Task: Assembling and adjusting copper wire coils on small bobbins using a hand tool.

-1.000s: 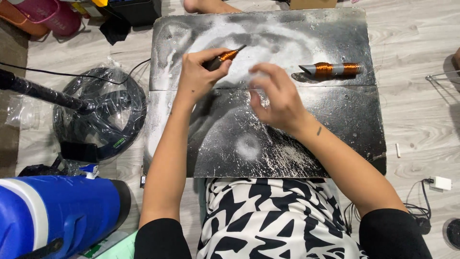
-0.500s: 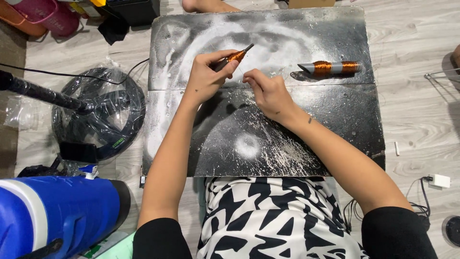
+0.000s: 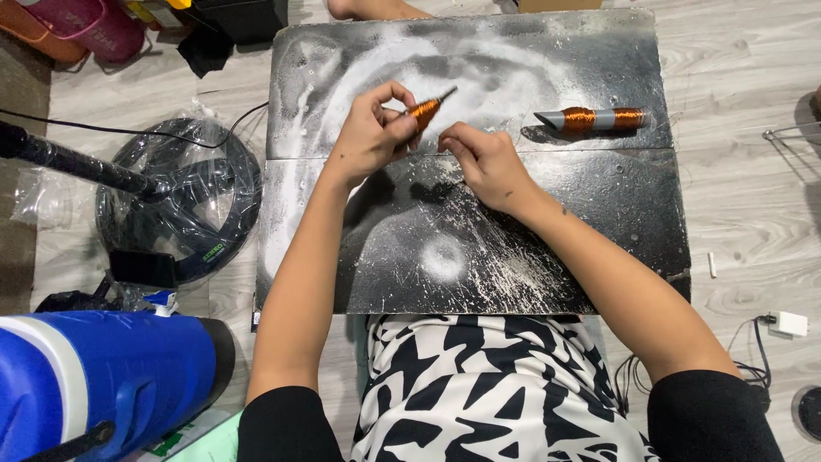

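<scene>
My left hand (image 3: 369,134) grips a small pointed rod wound with copper wire (image 3: 427,108), its grey tip aimed up and to the right. My right hand (image 3: 481,162) is just right of it, fingertips pinched near the coil's lower end; a fine wire between them is too thin to make out. Both hands hover over a dark board (image 3: 599,222) scratched and dusted white. A second grey rod wrapped in copper wire (image 3: 595,119) lies on the board to the right, apart from both hands.
A black coiled hose in clear plastic (image 3: 184,201) and a dark pole (image 3: 73,162) lie on the wooden floor at left. A blue and white container (image 3: 94,385) is near left. A white plug with cable (image 3: 787,323) lies at right.
My right hand lifted off the board's middle and moved up and left to meet the coil. My left hand shifted slightly right, holding the rod.
</scene>
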